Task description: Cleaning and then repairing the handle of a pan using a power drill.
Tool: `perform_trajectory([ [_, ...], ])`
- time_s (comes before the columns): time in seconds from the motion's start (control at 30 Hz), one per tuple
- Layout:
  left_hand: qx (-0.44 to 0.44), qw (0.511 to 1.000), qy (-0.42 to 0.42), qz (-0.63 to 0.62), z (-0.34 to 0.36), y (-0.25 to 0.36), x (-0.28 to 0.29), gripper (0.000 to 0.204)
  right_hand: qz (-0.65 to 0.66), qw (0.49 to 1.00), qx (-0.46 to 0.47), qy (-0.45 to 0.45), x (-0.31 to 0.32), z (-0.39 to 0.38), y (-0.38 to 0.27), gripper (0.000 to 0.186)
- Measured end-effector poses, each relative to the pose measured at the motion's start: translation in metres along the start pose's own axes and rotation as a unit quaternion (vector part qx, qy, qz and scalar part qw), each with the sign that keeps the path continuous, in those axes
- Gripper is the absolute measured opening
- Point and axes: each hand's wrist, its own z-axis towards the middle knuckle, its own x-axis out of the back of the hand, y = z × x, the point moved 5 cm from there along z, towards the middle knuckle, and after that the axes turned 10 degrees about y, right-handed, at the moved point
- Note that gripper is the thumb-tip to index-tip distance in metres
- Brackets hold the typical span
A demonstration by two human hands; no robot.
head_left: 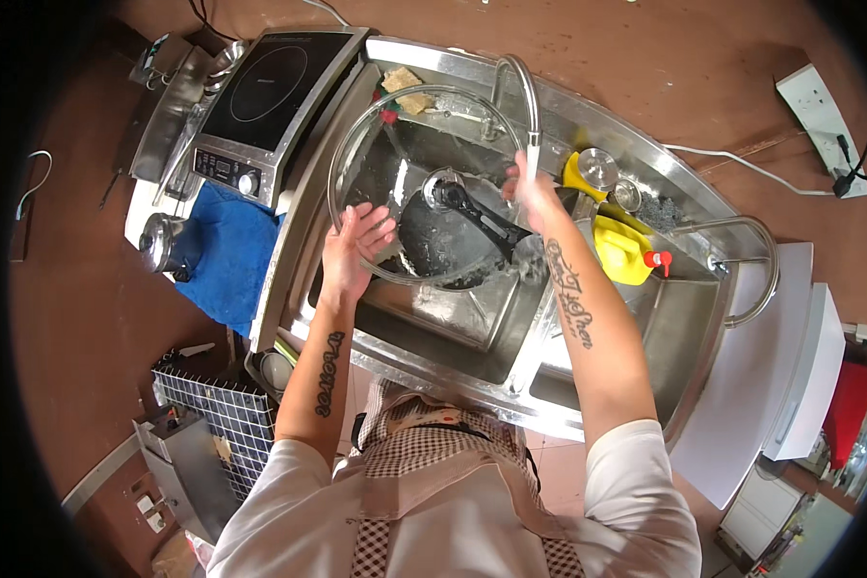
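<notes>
A large clear glass lid (347,154) with a thin rim is held over the left basin of the steel sink (289,279). My left hand (356,246) grips its left edge, fingers bent over the glass. My right hand (530,188) grips the right edge, just below the arched faucet (527,87), its fingers partly blurred. Seen through and under the lid are a dark round pan (419,241) and a black handle (482,226). A sponge (405,91) sits at the sink's back left corner.
An induction cooker (270,91), blue cloth (217,260) and steel pot (164,241) are on the left. A yellow container (618,250) with a red tap sits on the right, near metal cups (597,169), a second faucet (761,250) and a power strip (819,125).
</notes>
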Motion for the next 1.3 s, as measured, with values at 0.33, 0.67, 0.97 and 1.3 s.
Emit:
perform_trajectory([
  [0.33, 0.082, 0.984, 0.088, -0.133, -0.006, -0.052, 0.048, 0.067, 0.172, 0.978, -0.113, 0.024, -0.003, -0.039, 0.009, 0.058],
  [0.67, 0.271, 0.953, -0.128, 0.045, 0.008, -0.097, 0.006, 0.029, 0.318, 0.941, -0.067, 0.091, 0.096, -0.114, 0.024, 0.065],
  [0.97, 0.126, 0.977, -0.155, 0.080, 0.020, -0.053, -0.065, 0.039, 0.283, 0.949, -0.039, 0.131, 0.110, -0.132, 0.095, 0.030],
  [1.3, 0.042, 0.982, -0.151, 0.110, 0.011, 0.004, -0.045, 0.059, 0.436, 0.895, -0.097, -0.020, 0.053, -0.130, 0.082, 0.041],
])
